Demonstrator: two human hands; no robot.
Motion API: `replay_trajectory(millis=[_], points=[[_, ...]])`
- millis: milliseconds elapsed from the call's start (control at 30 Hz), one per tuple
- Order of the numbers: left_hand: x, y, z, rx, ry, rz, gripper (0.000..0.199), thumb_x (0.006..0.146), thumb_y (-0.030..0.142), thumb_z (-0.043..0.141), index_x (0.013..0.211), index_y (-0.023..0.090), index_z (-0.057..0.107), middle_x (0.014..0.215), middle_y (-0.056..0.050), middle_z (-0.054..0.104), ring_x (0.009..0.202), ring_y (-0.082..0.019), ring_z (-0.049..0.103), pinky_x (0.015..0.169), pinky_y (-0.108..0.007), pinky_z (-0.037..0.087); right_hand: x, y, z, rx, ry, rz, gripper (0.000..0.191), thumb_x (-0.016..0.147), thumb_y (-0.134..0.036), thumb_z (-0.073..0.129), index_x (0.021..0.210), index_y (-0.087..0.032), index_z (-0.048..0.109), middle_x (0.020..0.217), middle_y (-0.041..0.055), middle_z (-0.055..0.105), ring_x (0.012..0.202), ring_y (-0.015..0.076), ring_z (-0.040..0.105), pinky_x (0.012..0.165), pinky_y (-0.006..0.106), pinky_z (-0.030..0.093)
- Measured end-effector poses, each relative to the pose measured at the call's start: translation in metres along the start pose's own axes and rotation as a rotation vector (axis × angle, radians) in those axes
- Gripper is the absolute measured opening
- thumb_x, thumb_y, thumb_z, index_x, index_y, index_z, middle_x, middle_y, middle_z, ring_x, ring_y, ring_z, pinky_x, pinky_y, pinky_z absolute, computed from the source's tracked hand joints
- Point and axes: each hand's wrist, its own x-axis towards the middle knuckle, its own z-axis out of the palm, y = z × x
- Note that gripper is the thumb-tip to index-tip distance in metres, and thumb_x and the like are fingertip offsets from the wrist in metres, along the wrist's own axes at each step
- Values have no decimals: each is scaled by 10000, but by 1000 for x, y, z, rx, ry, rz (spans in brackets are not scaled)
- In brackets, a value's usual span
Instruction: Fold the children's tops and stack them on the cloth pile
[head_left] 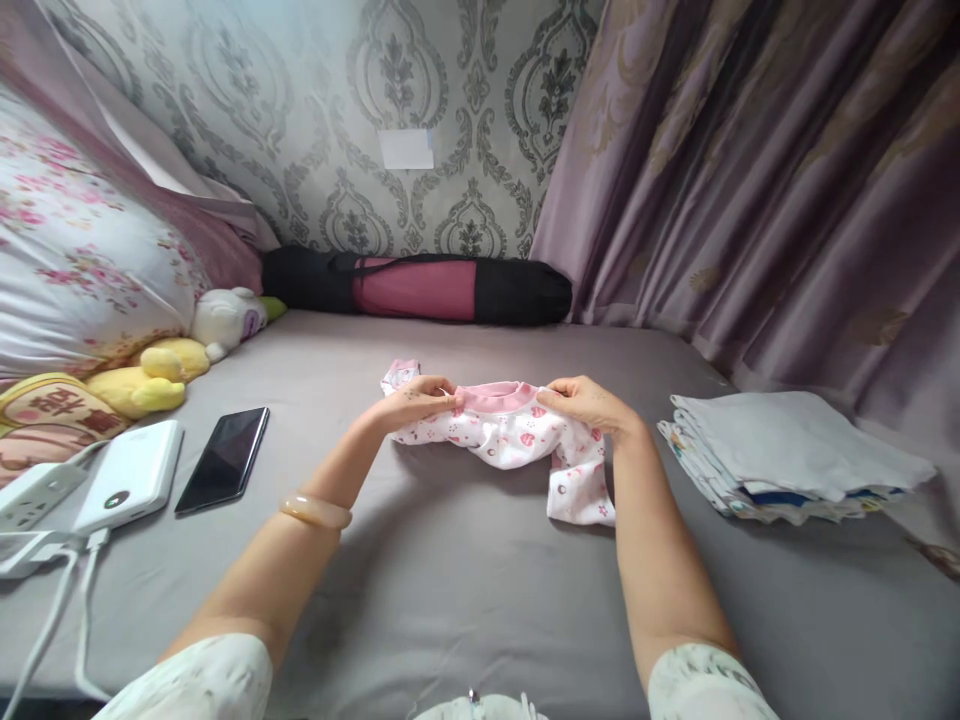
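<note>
A small white garment (pixel 510 442) with pink and red prints and a pink neckband is held up over the grey sheet in the middle. My left hand (pixel 421 400) pinches it beside the left end of the neckband. At the other end of the band, my right hand (pixel 589 405) grips the fabric between thumb and fingers. One sleeve hangs down near my right wrist, and the other sticks out behind my left hand. The garment's lower part is hidden from view.
A folded stack of cloths (pixel 802 450) lies at the right. On the left are a black phone (pixel 223 462), a white power bank (pixel 131 478) with cables, a power strip (pixel 37 495) and plush toys (pixel 146 380). A long black-and-maroon bag (pixel 416 287) lies along the wall.
</note>
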Motion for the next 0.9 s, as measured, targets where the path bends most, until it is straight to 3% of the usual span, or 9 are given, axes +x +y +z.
replay_trajectory(millis=[100, 167, 233, 333, 433, 700, 800, 900], points=[[-13, 0, -14, -12, -178, -24, 409, 676, 497, 761, 926, 184, 678, 789, -22, 639, 668, -133, 544, 552, -221, 381, -1, 2, 0, -52, 69, 32, 519, 643, -684, 692, 677, -167, 660, 561, -31, 509, 518, 87, 415, 450, 220, 277], [-20, -3, -23, 27, -210, -40, 396, 672, 496, 763, 888, 174, 685, 759, -11, 624, 667, -129, 536, 555, -212, 372, -5, -1, -2, -81, 75, 47, 512, 631, -679, 705, 639, -171, 640, 535, -38, 485, 496, 78, 389, 432, 217, 255], [-26, -6, -29, 47, -129, -27, 377, 698, 521, 732, 829, 171, 675, 707, 0, 595, 623, -117, 503, 527, -206, 344, -10, -9, -6, -71, 38, 50, 497, 627, -668, 716, 658, -176, 647, 545, -40, 503, 496, 77, 401, 433, 208, 270], [-31, -3, -34, 4, 48, 49, 388, 731, 552, 682, 808, 175, 641, 687, 3, 573, 598, -112, 488, 512, -204, 341, -21, -24, -15, 4, -122, 31, 472, 614, -617, 754, 787, -180, 703, 656, -12, 612, 571, 103, 501, 491, 209, 365], [-38, 16, -41, -8, 147, 95, 380, 728, 538, 687, 838, 178, 638, 676, 4, 572, 576, -107, 490, 492, -200, 346, -29, -41, -23, -10, -197, -11, 430, 603, -554, 785, 811, -180, 734, 722, 8, 662, 626, 121, 542, 539, 222, 403], [-59, 118, -77, 244, 274, 194, 217, 672, 355, 757, 761, 162, 711, 686, -16, 619, 650, -144, 572, 562, -229, 432, -37, -84, -52, -176, 167, -158, 337, 558, -505, 830, 613, -195, 709, 591, 9, 611, 565, 122, 485, 518, 254, 353], [-57, 141, -91, 386, 358, 228, 157, 690, 293, 725, 751, 149, 721, 658, -4, 590, 692, -150, 582, 612, -234, 444, -39, -100, -64, -241, 233, -219, 367, 582, -540, 816, 629, -191, 711, 593, 14, 609, 574, 133, 500, 529, 264, 361], [-51, 151, -97, 598, 513, 337, 178, 721, 315, 666, 757, 152, 728, 651, 2, 587, 713, -146, 570, 697, -257, 463, -38, -116, -68, -412, 407, -253, 395, 646, -570, 773, 642, -181, 705, 572, 9, 587, 587, 150, 528, 558, 277, 381]])
